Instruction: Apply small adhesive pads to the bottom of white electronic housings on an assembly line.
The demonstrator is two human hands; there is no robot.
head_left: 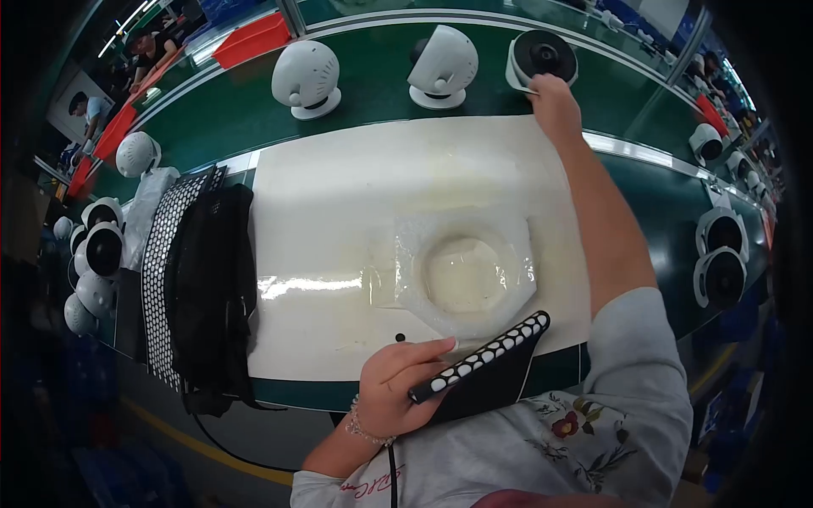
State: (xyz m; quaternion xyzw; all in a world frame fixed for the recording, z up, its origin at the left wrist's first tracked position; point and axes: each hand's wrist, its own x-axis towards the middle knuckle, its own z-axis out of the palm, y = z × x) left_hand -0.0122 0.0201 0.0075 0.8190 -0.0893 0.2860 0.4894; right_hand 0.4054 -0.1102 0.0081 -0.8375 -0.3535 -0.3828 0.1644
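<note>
My left hand point(405, 383) grips a black flat piece with a strip of white oval dots point(483, 360) at the near edge of the white work mat point(339, 212). My right arm stretches far across the mat, and my right hand point(552, 100) rests on a white round device with a black front point(540, 57) on the green belt point(373, 80). A clear plastic ring-shaped wrapper point(466, 273) lies on the mat between my two hands.
Two more white round devices point(306, 78) point(442, 68) stand on the belt. A stack of black dotted pieces point(199, 288) lies left of the mat. More white devices crowd the left point(100, 250) and right point(720, 262) edges. Other people sit far left.
</note>
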